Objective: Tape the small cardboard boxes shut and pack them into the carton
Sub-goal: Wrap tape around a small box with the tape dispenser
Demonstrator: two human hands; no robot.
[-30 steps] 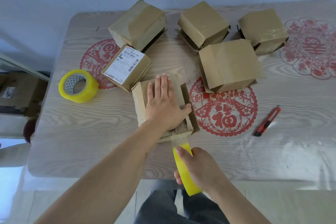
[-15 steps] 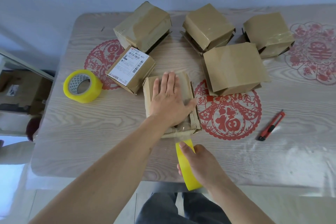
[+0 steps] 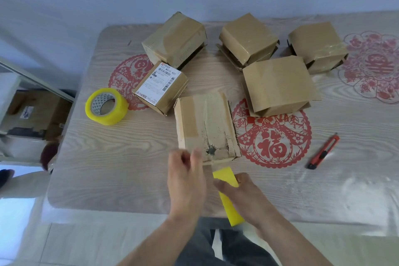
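On the table (image 3: 129,157) there are six small boxes, two rolls of yellow tape and one red knife (image 3: 323,150). The table is pale wood with red paper-cut pictures under a clear cover, and it stands by a light blue wall. The worn box (image 3: 206,127) sits near the front edge of the table. It is brown, with torn, rough card on top, a dark hole near its front and strips of tape across it. A box with a white label (image 3: 160,87) touches its back left corner, and four more boxes sit behind it. The spare tape roll (image 3: 106,106) lies to its left; the knife lies well to its right. The left hand (image 3: 186,177) has curled fingers at the box's front edge. The right hand (image 3: 244,192) holds the other tape roll (image 3: 228,195) just in front of the box.
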